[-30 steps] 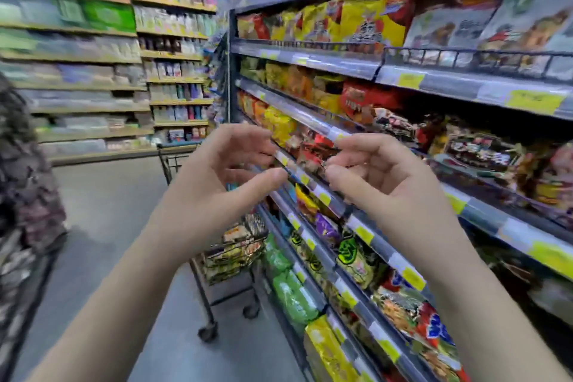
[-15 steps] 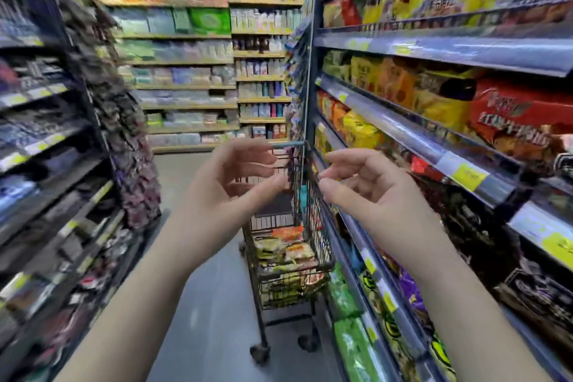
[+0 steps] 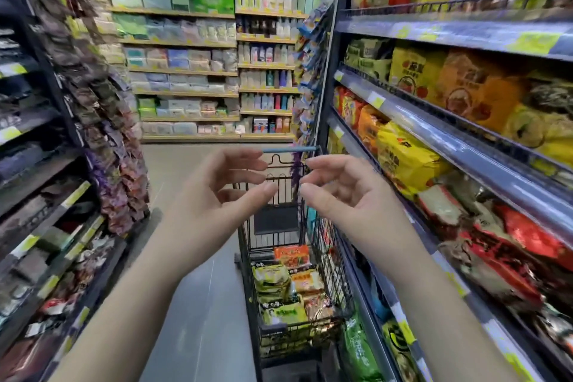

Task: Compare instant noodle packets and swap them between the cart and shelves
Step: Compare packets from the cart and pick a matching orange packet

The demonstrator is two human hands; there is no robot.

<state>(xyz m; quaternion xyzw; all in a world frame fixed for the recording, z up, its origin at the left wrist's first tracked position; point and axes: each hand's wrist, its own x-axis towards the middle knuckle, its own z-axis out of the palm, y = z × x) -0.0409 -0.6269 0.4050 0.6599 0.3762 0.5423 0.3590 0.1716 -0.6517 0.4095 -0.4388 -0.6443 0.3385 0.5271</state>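
Left hand (image 3: 217,198): loose, holding nothing, ready to grab.
Right hand (image 3: 350,195): loose and empty too.
Cart (image 3: 276,223): at 12 o'clock, beside shelves (image 3: 434,125), so noodle packets (image 3: 273,281) swap easily.

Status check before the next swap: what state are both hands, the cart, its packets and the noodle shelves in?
Left hand: raised, fingers loosely curled, holding nothing.
Right hand: raised, fingers loosely curled, holding nothing.
Shopping cart: upright beside the right shelves, not held.
Noodle packets in cart: piled in the basket.
Right shelves: stocked with packets.
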